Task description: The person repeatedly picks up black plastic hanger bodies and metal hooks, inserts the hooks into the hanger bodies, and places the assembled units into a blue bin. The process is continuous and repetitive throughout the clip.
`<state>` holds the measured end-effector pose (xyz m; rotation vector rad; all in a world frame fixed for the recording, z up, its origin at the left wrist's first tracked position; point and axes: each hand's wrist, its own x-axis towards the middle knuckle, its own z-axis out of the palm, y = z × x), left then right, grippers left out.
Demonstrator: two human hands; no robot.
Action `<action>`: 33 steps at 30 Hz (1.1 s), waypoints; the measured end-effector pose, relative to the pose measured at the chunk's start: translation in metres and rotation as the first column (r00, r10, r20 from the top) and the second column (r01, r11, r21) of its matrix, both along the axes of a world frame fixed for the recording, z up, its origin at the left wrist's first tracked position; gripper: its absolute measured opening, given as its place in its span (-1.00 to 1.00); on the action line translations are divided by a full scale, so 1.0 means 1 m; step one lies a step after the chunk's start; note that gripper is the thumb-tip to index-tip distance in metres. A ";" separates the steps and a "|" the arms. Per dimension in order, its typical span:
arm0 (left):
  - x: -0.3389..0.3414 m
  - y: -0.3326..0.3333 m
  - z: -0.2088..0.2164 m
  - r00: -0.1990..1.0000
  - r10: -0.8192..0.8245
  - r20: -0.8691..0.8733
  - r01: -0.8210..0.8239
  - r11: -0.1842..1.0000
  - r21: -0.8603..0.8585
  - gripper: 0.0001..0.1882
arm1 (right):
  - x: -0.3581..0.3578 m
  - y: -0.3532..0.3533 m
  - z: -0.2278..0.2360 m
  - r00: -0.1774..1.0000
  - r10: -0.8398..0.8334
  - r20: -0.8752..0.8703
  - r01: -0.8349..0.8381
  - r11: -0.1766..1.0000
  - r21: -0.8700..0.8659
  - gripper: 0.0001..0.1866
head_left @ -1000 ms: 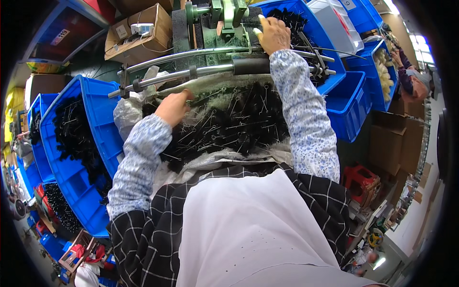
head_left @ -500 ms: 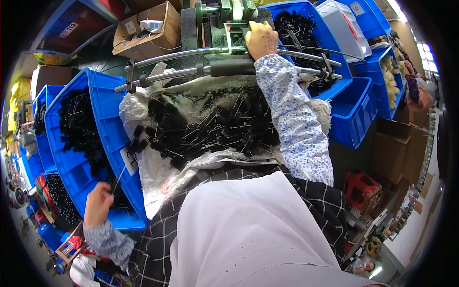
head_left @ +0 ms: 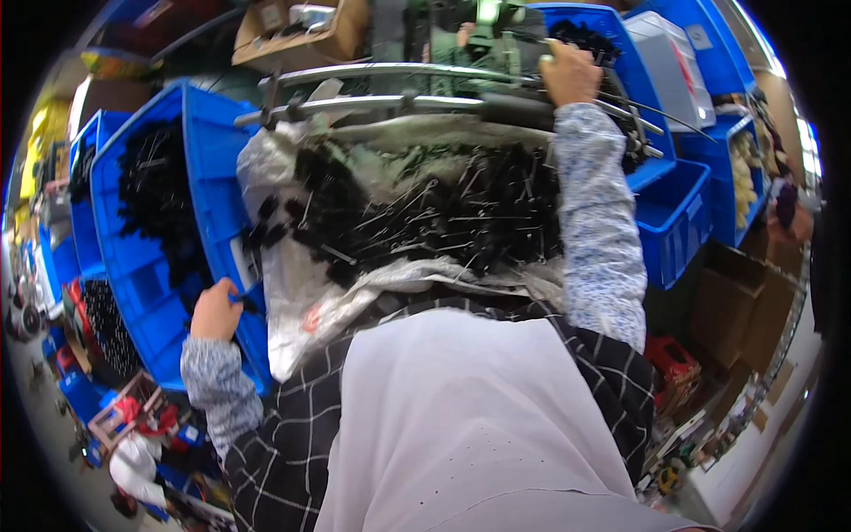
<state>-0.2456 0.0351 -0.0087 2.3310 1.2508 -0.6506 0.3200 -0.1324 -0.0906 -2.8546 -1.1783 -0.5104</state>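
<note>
Our left hand (head_left: pixel 217 312) curls over the blue bin (head_left: pixel 215 168); our right hand (head_left: pixel 570 74) is beside the green machine (head_left: pixel 486 37). We cannot tell whether either grips anything. Wire-handled black brushes (head_left: pixel 434 217) lie heaped on the white sack (head_left: pixel 285 328) before us, presumably for easy reach.

the left hand (head_left: pixel 216 312) is positioned at the near end of a blue bin (head_left: pixel 209 168). the right hand (head_left: pixel 572 74) is located beside a green machine (head_left: pixel 483 40), beyond the metal rails (head_left: pixel 372 70). black wire-stemmed brushes (head_left: pixel 434 217) lie piled on white sheeting (head_left: pixel 285 293).
</note>
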 end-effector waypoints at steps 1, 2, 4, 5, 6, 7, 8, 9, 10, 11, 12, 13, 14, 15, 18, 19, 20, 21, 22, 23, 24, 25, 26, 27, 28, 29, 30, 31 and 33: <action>-0.005 0.011 -0.011 0.994 -0.107 0.010 0.107 0.994 -0.009 -0.79 | 0.014 -0.011 -0.002 0.998 0.030 0.059 -0.032 0.999 0.032 -0.67; -0.010 0.018 -0.019 0.980 -0.197 0.009 0.197 0.980 -0.008 -0.81 | 0.019 -0.015 0.000 0.994 0.081 -0.066 -0.078 0.996 0.045 -0.64; 0.000 0.023 -0.022 0.966 -0.257 0.013 0.257 0.966 -0.024 -0.82 | 0.022 -0.011 0.007 0.996 0.038 -0.078 -0.046 0.995 -0.094 -0.63; 0.009 0.019 -0.016 0.973 -0.224 0.053 0.222 0.974 0.036 -0.81 | 0.020 -0.006 0.019 0.990 -0.029 -0.140 0.011 0.991 -0.132 -0.65; 0.023 0.017 -0.011 0.973 -0.207 0.101 0.197 0.976 0.095 -0.79 | 0.025 -0.002 0.025 0.979 -0.144 -0.141 0.118 0.977 -0.178 -0.68; 0.040 0.014 -0.002 0.975 -0.147 0.169 0.131 0.986 0.100 -0.80 | 0.039 -0.006 0.017 0.987 -0.107 -0.123 0.097 0.992 -0.086 -0.70; 0.058 0.012 -0.001 0.963 -0.096 0.251 0.073 0.993 0.097 -0.80 | 0.053 -0.015 0.013 0.993 -0.084 -0.088 0.084 0.996 0.001 -0.71; 0.070 0.006 -0.005 0.937 0.020 0.350 -0.002 0.999 -0.051 -0.78 | 0.058 -0.017 0.009 0.992 -0.024 -0.125 0.022 1.000 -0.013 -0.71; 0.080 0.004 -0.008 0.894 0.144 0.424 -0.060 0.977 -0.207 -0.76 | 0.061 -0.019 0.007 0.985 0.033 -0.167 -0.038 0.999 -0.029 -0.72; 0.086 0.001 -0.018 0.866 0.069 0.495 -0.018 0.994 -0.107 -0.77 | 0.062 -0.017 0.008 0.975 0.087 -0.206 -0.098 0.994 -0.042 -0.72; 0.090 0.000 -0.029 0.832 -0.012 0.555 0.018 1.000 -0.004 -0.79 | 0.063 -0.017 0.013 0.976 0.100 -0.193 -0.116 0.991 -0.071 -0.73; 0.092 0.002 -0.033 0.793 -0.054 0.607 0.006 0.997 0.081 -0.80 | 0.060 -0.017 0.021 0.976 0.116 -0.185 -0.137 0.985 -0.104 -0.74; 0.089 0.007 -0.036 0.816 -0.012 0.578 -0.032 0.997 0.066 -0.80 | 0.057 -0.021 0.027 0.976 0.124 -0.179 -0.150 0.979 -0.138 -0.74; 0.084 0.014 -0.039 0.835 0.030 0.549 -0.071 0.996 0.053 -0.81 | 0.060 -0.029 0.030 0.967 0.206 -0.148 -0.223 0.969 -0.106 -0.75; 0.061 0.028 -0.045 0.858 0.169 0.485 -0.193 0.981 -0.001 -0.74 | 0.076 -0.057 0.037 0.964 0.245 -0.106 -0.248 0.969 -0.016 -0.76; 0.053 0.028 -0.052 0.861 0.182 0.475 -0.208 0.978 0.002 -0.71 | 0.077 -0.069 0.042 0.963 0.247 -0.110 -0.243 0.969 0.048 -0.75; 0.046 0.029 -0.059 0.864 0.193 0.464 -0.221 0.975 0.005 -0.68 | 0.082 -0.084 0.044 0.964 0.234 -0.128 -0.220 0.969 0.115 -0.74; 0.037 0.031 -0.072 0.898 0.161 0.410 -0.172 0.985 -0.012 -0.55 | 0.076 -0.093 0.051 0.967 0.159 -0.200 -0.127 0.978 0.167 -0.72; 0.035 0.032 -0.083 0.925 0.144 0.352 -0.155 0.988 0.004 -0.50 | 0.086 -0.111 0.053 0.952 0.124 -0.280 -0.070 0.978 0.197 -0.71; 0.034 0.032 -0.093 0.949 0.124 0.291 -0.135 0.991 0.018 -0.45 | 0.101 -0.131 0.051 0.928 0.089 -0.361 -0.007 0.975 0.221 -0.68; 0.034 0.034 -0.102 0.969 0.096 0.228 -0.105 0.994 0.029 -0.40 | 0.110 -0.150 0.049 0.964 0.065 -0.260 -0.011 0.979 0.201 -0.66; 0.034 0.036 -0.110 0.978 0.104 0.180 -0.107 0.994 0.005 -0.36 | 0.112 -0.159 0.050 0.987 0.047 -0.156 -0.018 0.983 0.184 -0.63; 0.033 0.039 -0.116 0.985 0.112 0.132 -0.110 0.994 -0.018 -0.32 | 0.115 -0.168 0.050 0.998 0.032 -0.050 -0.023 0.986 0.165 -0.59; 0.032 0.042 -0.122 0.989 0.119 0.084 -0.116 0.992 -0.041 -0.28 | 0.116 -0.177 0.049 0.991 -0.013 -0.132 0.037 0.982 0.184 -0.56; 0.031 0.042 -0.126 0.991 0.130 0.035 -0.128 0.990 -0.067 -0.24 | 0.102 -0.174 0.055 0.976 -0.051 -0.212 0.094 0.976 0.194 -0.52; 0.032 0.043 -0.126 0.990 0.137 0.032 -0.134 0.988 -0.077 -0.23 | 0.091 -0.173 0.060 0.951 -0.092 -0.294 0.155 0.967 0.202 -0.48; 0.032 0.043 -0.125 0.989 0.145 0.028 -0.142 0.986 -0.088 -0.22 | 0.087 -0.174 0.059 0.943 -0.079 -0.323 0.149 0.969 0.199 -0.47; 0.033 0.045 -0.124 0.988 0.152 0.024 -0.149 0.984 -0.097 -0.21 | 0.082 -0.175 0.058 0.934 -0.066 -0.352 0.143 0.970 0.197 -0.45; 0.035 0.047 -0.130 0.977 0.211 -0.037 -0.214 0.971 -0.105 -0.16 | 0.072 -0.170 0.055 0.906 -0.033 -0.421 0.139 0.965 0.223 -0.44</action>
